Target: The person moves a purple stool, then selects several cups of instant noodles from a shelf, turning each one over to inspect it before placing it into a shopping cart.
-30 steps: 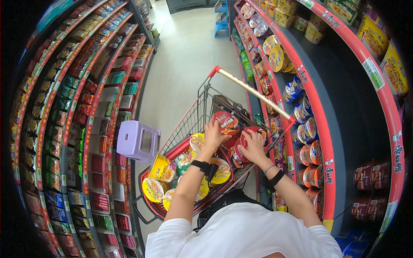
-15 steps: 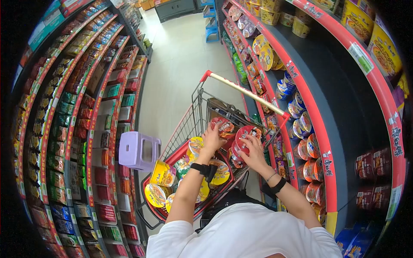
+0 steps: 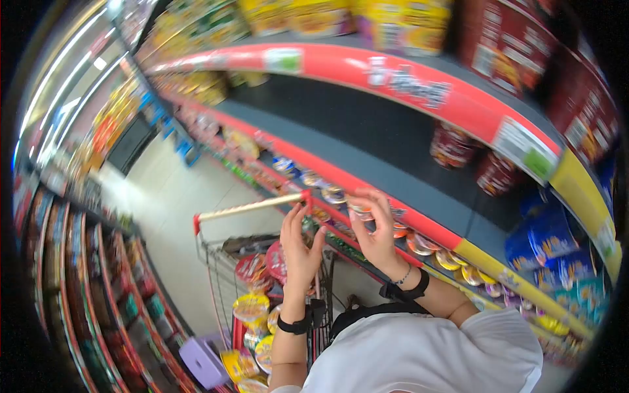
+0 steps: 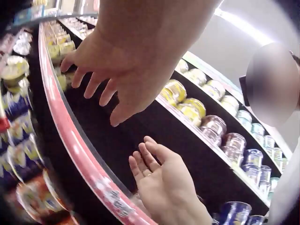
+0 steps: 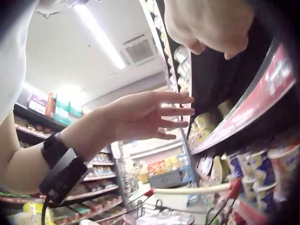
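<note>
My left hand [image 3: 301, 245] is raised above the cart with its fingers extended and nothing in it. To its right, my right hand [image 3: 375, 236] is also empty, fingers spread in front of the shelf edge [image 3: 419, 226]. The palms roughly face each other across a gap. Beneath them, red-lidded instant noodle tubs [image 3: 255, 270] sit in the shopping cart [image 3: 219, 275], close to yellow noodle tubs [image 3: 252, 308]. Several dark red noodle tubs [image 3: 452, 144] stand at the right on the dark shelf. In the left wrist view, the left hand [image 4: 126, 65] stretches over the right hand [image 4: 168, 183].
The cart's cream handle [image 3: 255, 208] runs just left of the hands. A purple stool [image 3: 203, 360] stands at lower left beside another shelf row [image 3: 78, 295]. Blue tubs [image 3: 544, 229] fill the right end. Another person [image 4: 286, 140] appears at the right of the left wrist view.
Both hands have let go of the red noodle tubs, which now lie in the cart, and have risen toward the shelf. The head view has turned right to face the shelving.
</note>
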`<move>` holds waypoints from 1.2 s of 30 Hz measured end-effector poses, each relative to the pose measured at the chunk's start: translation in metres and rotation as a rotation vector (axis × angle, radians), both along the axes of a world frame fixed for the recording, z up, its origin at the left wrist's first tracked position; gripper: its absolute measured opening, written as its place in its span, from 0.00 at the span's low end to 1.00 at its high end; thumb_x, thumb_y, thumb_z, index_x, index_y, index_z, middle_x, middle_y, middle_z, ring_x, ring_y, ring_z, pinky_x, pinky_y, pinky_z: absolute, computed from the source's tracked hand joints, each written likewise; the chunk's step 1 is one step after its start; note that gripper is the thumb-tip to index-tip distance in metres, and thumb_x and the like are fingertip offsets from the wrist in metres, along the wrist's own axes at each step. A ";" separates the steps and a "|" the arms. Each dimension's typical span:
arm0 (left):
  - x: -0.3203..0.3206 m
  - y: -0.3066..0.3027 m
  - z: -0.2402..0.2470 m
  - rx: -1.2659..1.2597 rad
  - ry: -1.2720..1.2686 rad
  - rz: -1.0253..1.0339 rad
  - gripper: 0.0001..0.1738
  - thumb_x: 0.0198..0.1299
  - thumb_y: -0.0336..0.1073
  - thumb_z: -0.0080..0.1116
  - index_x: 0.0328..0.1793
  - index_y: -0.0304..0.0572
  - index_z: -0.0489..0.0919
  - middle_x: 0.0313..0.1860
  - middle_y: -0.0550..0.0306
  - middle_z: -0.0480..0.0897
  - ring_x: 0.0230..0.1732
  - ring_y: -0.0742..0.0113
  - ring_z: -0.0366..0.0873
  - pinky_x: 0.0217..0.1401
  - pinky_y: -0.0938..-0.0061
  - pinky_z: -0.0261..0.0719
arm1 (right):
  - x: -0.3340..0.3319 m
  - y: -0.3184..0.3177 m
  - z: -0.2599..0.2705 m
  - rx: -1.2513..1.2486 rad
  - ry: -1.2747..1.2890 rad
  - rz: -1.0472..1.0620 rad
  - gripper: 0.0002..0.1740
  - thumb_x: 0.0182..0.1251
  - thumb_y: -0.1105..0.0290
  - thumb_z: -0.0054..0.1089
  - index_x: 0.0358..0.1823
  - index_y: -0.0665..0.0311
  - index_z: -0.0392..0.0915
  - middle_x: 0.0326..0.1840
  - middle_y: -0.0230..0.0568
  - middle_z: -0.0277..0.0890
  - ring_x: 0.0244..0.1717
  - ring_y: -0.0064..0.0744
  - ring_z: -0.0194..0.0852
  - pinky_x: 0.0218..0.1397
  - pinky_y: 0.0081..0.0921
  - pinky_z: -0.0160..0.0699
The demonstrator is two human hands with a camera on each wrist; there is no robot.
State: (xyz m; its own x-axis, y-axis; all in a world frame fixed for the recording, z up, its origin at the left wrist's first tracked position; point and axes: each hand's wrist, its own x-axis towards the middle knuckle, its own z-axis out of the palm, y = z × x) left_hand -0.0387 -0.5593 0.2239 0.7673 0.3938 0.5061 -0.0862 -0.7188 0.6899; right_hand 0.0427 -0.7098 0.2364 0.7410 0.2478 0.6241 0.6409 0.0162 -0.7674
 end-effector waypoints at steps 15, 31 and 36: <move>0.160 -0.210 0.043 -0.373 0.083 -0.894 0.33 0.63 0.36 0.60 0.72 0.35 0.62 0.67 0.44 0.70 0.71 0.54 0.63 0.70 0.65 0.61 | 0.103 -0.209 -0.008 0.598 0.102 -0.738 0.46 0.62 0.70 0.64 0.75 0.67 0.44 0.75 0.55 0.46 0.74 0.45 0.46 0.75 0.34 0.43; 0.153 -0.226 0.048 -0.775 0.234 -1.055 0.33 0.66 0.37 0.56 0.74 0.31 0.58 0.66 0.47 0.70 0.67 0.61 0.66 0.69 0.71 0.61 | 0.025 -0.199 0.007 0.324 0.200 -0.621 0.48 0.60 0.68 0.65 0.76 0.65 0.44 0.72 0.54 0.50 0.72 0.48 0.50 0.71 0.40 0.54; 0.106 -0.200 0.053 -0.739 0.237 -0.945 0.40 0.65 0.40 0.58 0.75 0.28 0.53 0.70 0.40 0.63 0.70 0.55 0.62 0.69 0.63 0.61 | -0.029 -0.194 0.027 0.138 0.243 -0.568 0.48 0.59 0.69 0.64 0.76 0.65 0.43 0.68 0.51 0.53 0.66 0.44 0.56 0.66 0.37 0.58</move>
